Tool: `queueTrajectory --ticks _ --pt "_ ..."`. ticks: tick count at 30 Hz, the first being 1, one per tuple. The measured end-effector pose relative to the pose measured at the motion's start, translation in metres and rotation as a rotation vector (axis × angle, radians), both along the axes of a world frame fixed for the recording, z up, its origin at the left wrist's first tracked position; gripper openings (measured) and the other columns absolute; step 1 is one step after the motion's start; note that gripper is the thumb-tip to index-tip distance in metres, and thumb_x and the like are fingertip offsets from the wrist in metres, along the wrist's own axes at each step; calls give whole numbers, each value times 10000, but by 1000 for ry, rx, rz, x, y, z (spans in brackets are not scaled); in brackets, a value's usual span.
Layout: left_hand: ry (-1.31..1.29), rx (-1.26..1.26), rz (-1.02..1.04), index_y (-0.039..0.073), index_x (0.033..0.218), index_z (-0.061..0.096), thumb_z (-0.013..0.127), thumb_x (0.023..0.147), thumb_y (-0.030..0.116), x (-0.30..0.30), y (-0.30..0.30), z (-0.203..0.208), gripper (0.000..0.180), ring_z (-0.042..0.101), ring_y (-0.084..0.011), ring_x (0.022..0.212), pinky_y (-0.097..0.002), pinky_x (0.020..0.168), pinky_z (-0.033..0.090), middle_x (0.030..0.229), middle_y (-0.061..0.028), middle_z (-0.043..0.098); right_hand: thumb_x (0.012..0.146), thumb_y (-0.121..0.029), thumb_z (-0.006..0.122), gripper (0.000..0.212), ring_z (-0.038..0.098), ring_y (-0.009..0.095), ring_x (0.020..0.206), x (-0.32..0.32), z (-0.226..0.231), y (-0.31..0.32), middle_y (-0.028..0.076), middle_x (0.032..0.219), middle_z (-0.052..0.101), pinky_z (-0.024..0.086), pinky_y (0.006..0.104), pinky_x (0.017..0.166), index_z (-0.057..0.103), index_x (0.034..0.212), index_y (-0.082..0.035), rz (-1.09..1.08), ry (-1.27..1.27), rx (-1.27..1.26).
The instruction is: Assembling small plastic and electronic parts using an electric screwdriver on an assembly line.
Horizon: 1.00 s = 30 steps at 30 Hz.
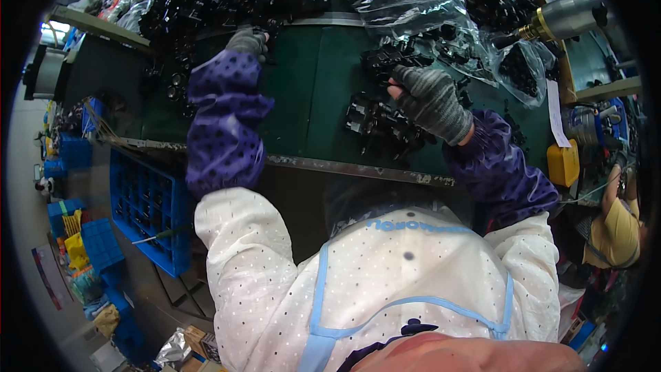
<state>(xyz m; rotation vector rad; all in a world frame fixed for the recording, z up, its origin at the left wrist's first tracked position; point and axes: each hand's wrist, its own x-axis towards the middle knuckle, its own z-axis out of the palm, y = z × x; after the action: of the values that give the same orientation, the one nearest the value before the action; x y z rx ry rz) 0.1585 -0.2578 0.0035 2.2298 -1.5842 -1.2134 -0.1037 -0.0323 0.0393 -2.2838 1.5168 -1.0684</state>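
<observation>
My left hand (248,43), in a grey glove with bare fingertips, reaches to the near edge of a heap of black plastic parts (206,0). Its fingers are curled beside a small black piece, and what they hold, if anything, is hidden. My right hand (428,100), gloved the same way, is closed above the right part of the green worktable (296,110). Thumb and fingertips come together at a dark piece too small to name. Just below it lies a cluster of black plastic parts (385,124), and another group of black parts (389,58) sits beyond the fingers.
A clear plastic bag (413,0) covers black parts at the back right. A metal cylindrical tool (564,17) with a brass-coloured fitting juts in from the right. A blue compartment crate (148,210) stands left below the table. A person in yellow (613,234) is at far right.
</observation>
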Motion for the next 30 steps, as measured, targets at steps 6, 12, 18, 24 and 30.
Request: queueTrajectory --ticks 6,12,18,24,30 --pt "647 -23 -149 97 896 585 573 875 356 -33 128 31 260 544 -103 523 -248 414 418 688 1 581 779 -110 650 193 631 286 658 13 3 -26 149 737 629 501 353 584 620 932 3 27 12 -49" --pt "649 -23 -307 73 970 626 564 881 341 -48 177 21 289 590 -141 584 -286 503 471 717 -42 611 766 -170 598 204 572 216 606 33 11 -14 63 692 559 471 312 528 611 932 -53 -37 534 -262" --pt "236 -306 -472 88 973 621 580 858 347 -48 194 15 287 637 -309 711 -383 661 508 800 -124 653 794 -132 611 224 624 218 709 35 16 -9 100 795 617 491 300 572 579 1002 -56 55 391 321" --pt "-5 -555 -518 81 1008 618 595 864 335 -41 218 12 293 644 -289 736 -374 663 498 775 -127 644 839 -204 643 362 607 181 587 37 12 -15 104 787 632 488 325 499 495 1124 -37 153 -710 1060" --pt "104 -530 -516 85 992 624 590 864 316 -20 214 8 267 648 -289 751 -371 669 499 782 -126 649 842 -312 618 262 601 254 559 50 -6 -7 106 656 587 452 355 464 574 896 -60 133 512 -74"
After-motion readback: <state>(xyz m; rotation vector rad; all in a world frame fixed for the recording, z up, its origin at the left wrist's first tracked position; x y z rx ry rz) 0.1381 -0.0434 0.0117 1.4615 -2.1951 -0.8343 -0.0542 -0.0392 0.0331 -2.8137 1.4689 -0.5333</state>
